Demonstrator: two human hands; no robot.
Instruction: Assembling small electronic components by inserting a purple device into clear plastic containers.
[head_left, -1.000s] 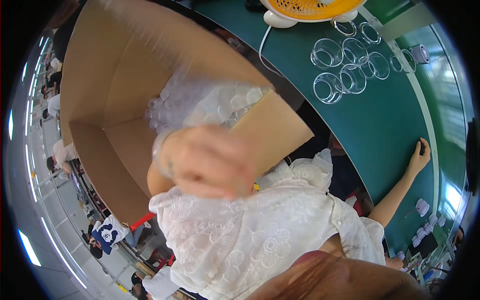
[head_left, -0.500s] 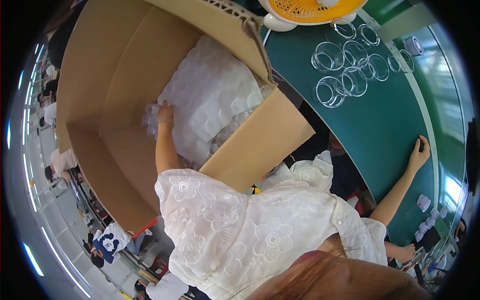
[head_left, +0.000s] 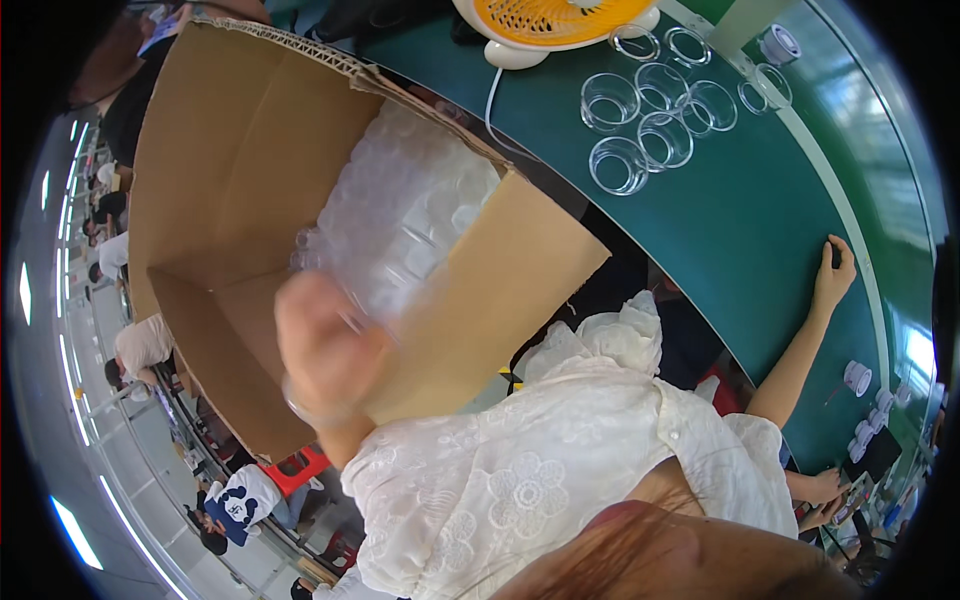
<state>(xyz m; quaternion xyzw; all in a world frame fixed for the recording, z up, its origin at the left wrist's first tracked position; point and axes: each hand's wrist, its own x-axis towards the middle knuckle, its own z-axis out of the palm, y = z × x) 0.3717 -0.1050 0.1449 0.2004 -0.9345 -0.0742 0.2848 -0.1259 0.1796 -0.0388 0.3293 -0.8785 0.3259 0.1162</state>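
Observation:
My left hand (head_left: 328, 345) is raised over the near edge of the cardboard box (head_left: 230, 120), its fingers smeared by motion. A thin clear edge shows beside the fingers; I cannot tell whether it is held. Inside the box lie many clear, rounded plastic-looking pieces (head_left: 400, 200), packed close, with whitish translucent patches among them. At the right, my right hand (head_left: 833, 276) rests near the far rim of the green table (head_left: 740, 270). Its fingers are loosely bent and apart, with nothing seen between them. Several clear cups (head_left: 667, 140) stand on the table between the box and that hand.
An orange and white fan (head_left: 550, 20) stands at the table's far end, its white cord (head_left: 490, 105) hanging over the edge. Small white and purple rolls (head_left: 857, 378) sit at the right. A co-worker's hand (head_left: 825, 487) is near the lower right. Other people sit at the left.
My left hand has left the whitish sheet in the box and come back toward me, blurred. The sheet no longer spreads over the pieces as before. My right hand stays at the table.

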